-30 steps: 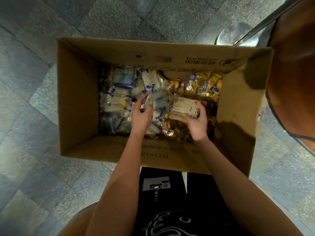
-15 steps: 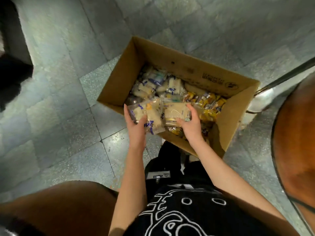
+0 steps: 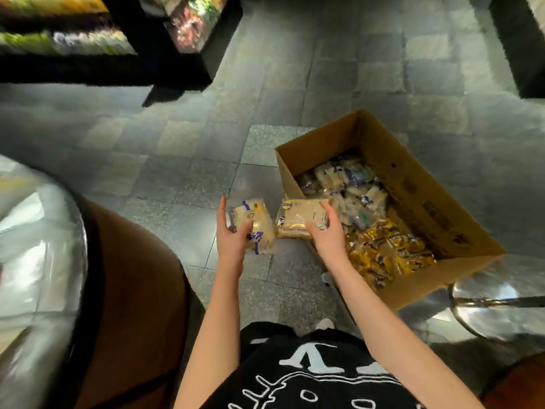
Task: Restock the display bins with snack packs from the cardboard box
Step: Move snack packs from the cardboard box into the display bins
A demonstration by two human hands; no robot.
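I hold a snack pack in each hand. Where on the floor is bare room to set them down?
Bare tiles lie between the cardboard box and the brown round top. More lie beyond the box, up to the dark display stand. Crowded: packs cover the box's bottom, and a chrome base stands at its near right corner.

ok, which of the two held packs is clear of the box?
The blue-printed pack in the left hand: it is over the floor, left of the cardboard box. The right hand's tan pack overlaps the box's corner.
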